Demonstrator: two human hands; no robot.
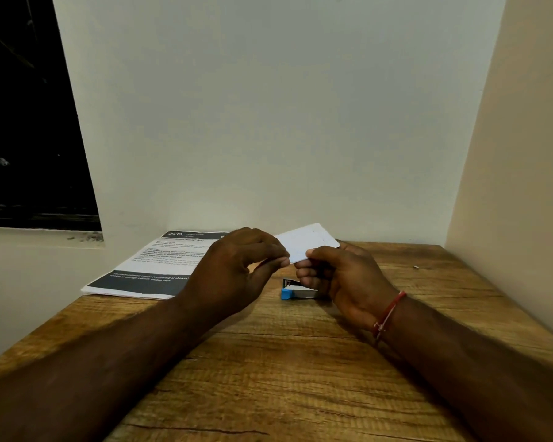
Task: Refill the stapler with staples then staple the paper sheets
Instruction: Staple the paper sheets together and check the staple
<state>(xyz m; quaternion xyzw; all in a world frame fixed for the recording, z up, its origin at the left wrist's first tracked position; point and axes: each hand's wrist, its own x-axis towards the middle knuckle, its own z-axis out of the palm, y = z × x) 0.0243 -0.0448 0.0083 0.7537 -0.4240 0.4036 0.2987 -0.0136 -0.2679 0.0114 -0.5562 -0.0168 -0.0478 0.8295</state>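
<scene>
Both hands are raised just above the wooden table [268, 362] and hold a small flat white box [307, 242], perhaps the staple box. My left hand [236, 269] pinches its near left corner with thumb and fingertips. My right hand [338, 275] grips its lower edge from the right. Below the right hand a small stapler [295, 291] with a blue end lies on the table, its right part hidden by the fingers. Printed paper sheets [150, 266] lie stacked at the back left, partly behind my left hand.
A small metallic bit [415, 267] lies on the table at the right, near the beige side wall [517, 186]. A white wall rises directly behind the table. A dark window [23, 122] is at the far left.
</scene>
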